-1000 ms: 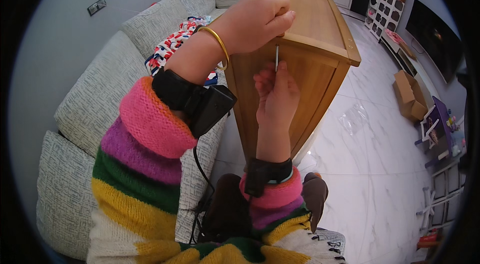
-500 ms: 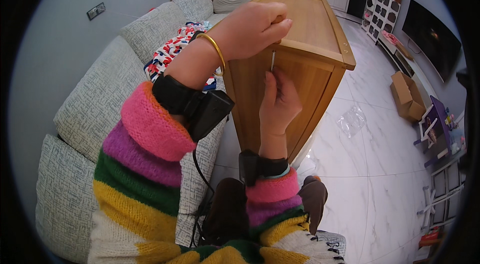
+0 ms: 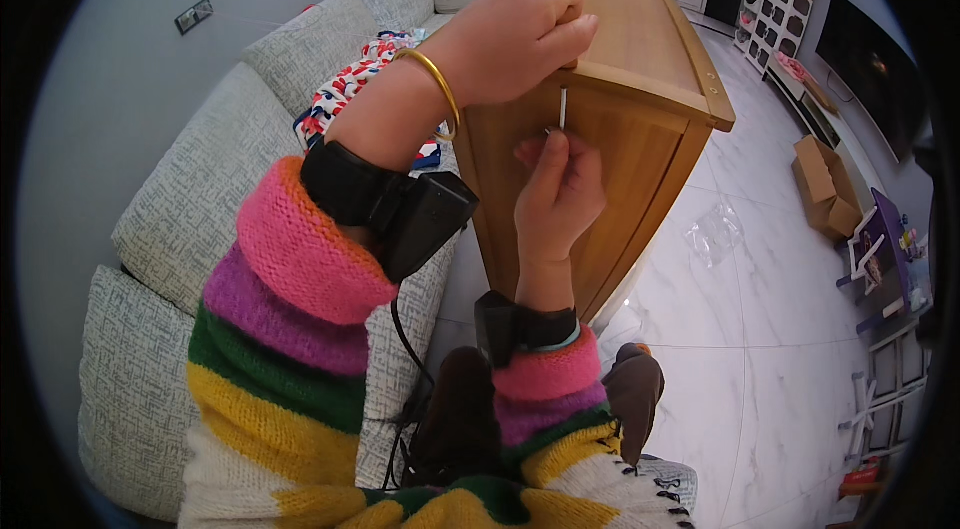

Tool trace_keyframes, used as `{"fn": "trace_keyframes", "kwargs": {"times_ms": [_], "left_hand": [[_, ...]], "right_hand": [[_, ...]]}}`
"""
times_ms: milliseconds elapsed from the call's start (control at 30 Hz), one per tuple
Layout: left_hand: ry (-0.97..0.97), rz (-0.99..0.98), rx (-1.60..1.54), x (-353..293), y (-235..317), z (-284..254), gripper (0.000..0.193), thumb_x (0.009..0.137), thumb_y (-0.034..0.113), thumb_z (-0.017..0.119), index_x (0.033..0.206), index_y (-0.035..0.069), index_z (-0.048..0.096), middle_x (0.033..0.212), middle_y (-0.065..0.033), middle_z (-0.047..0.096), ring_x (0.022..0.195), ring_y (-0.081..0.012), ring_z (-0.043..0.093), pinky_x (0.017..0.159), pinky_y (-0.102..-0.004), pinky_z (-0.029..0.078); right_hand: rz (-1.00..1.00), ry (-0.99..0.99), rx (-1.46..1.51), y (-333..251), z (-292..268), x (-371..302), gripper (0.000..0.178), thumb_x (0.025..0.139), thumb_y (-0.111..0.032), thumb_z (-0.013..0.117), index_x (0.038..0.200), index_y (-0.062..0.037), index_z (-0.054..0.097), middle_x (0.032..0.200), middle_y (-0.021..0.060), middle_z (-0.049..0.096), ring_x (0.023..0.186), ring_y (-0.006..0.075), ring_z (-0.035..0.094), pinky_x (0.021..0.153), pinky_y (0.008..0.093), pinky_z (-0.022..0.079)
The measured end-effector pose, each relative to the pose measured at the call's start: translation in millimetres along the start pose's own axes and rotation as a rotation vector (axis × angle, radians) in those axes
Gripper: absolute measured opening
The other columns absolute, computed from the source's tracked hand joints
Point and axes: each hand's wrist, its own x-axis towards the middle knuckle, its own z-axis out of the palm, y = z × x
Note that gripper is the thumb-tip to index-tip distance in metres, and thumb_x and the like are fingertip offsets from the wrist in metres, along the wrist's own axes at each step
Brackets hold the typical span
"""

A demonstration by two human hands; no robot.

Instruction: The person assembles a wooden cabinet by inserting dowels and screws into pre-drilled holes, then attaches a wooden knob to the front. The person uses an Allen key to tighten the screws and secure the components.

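A large light-brown wooden piece of furniture (image 3: 625, 139) with a framed panel stretches away in front of me. My left hand (image 3: 525, 24) is closed in a fist at its near top edge; whatever lies inside the fingers is hidden. Just below, my right hand (image 3: 562, 189) pinches a thin silver metal rod (image 3: 563, 107) between thumb and fingers. The rod stands upright before the end panel, its top close under the edge. A small dark tip shows beside the right thumb.
A pale patterned sofa (image 3: 190, 199) runs along the left, with a colourful printed cloth (image 3: 345, 94) on it. To the right, clear plastic wrapping (image 3: 715, 234) lies on the marble-look floor, near an open cardboard box (image 3: 825, 189) and a purple table (image 3: 890, 239).
The furniture has shifted slightly right and up in the view. My right hand still pinches the rod, with its fingers turned somewhat differently. My left fist stays at the top edge.
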Motion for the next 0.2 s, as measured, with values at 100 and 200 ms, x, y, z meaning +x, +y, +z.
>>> {"fn": "trace_keyframes", "kwargs": {"times_ms": [100,200], "left_hand": [[-0.005,-0.005,-0.008,-1.4,0.5,-1.0,0.026,0.090,0.022,0.047,0.075,0.001,0.047,0.061,-0.0043,0.050,0.059,-0.0105,0.052,0.054,-0.0248,0.042],[-0.009,-0.035,-0.018,-1.7,2.3,-3.4,0.029,0.087,0.027,0.048,0.075,0.001,0.051,0.066,-0.0138,0.059,0.065,-0.0295,0.058,0.060,-0.0362,0.045]], "right_hand": [[0.081,0.044,0.164,-1.6,7.5,-2.7,0.019,0.091,-0.016,0.050,0.090,0.0033,0.054,0.073,0.0110,0.063,0.066,0.0149,0.062,0.062,0.0241,0.050],[0.085,0.066,0.196,-2.4,12.7,-2.4,0.020,0.091,-0.016,0.051,0.094,0.0036,0.054,0.079,0.0119,0.064,0.069,0.0160,0.062,0.065,0.0252,0.051]]}}
